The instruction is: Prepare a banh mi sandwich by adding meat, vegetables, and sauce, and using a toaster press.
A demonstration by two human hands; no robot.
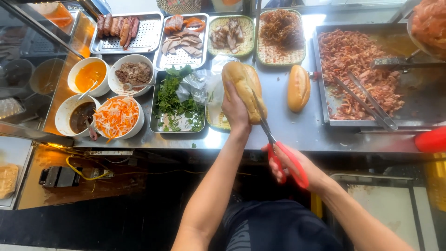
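My left hand grips a golden bread roll and holds it up over the steel counter. My right hand is closed in the red handles of a pair of scissors. The scissor blades run up into the side of the roll, along its length. A second whole bread roll lies on the counter just to the right.
A tray of green herbs lies left of the roll. Bowls of orange sauce, minced meat, dark sauce and shredded carrot stand at left. Meat trays line the back; a griddle of chopped meat with tongs sits right.
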